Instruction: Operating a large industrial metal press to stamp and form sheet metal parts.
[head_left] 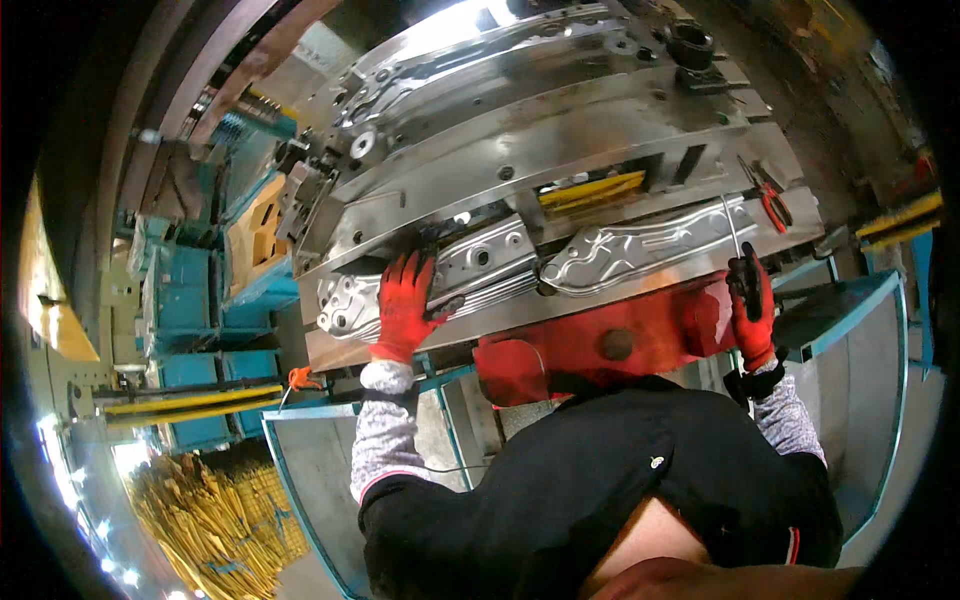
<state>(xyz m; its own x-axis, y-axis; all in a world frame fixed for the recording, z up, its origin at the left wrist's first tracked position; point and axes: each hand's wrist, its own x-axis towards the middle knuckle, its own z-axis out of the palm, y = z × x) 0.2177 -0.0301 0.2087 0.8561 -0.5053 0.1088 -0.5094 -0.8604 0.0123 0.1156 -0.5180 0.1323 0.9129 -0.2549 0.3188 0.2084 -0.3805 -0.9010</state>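
My left hand point(405, 308), in a red glove with dark patches, lies with fingers stretched out on a silvery stamped metal part point(485, 257) at the left of the press die. A second stamped metal part point(640, 248) lies to its right along the die's near edge. At the right, my right hand point(752, 305), in a matching red and black glove, is closed around a thin metal rod point(731, 225). The rod points away from me, its tip by the right part's end; my fingers hide its grip. Red-handled pliers point(775, 207) lie on the die beyond that hand.
A large steel die point(440, 160) fills the far side, with a hex key point(375, 198) on it. A red panel point(600, 345) lies between me and the die. Metal-walled bins point(860, 390) flank me. Blue crates point(180, 290) and yellow bars point(190, 402) stand left.
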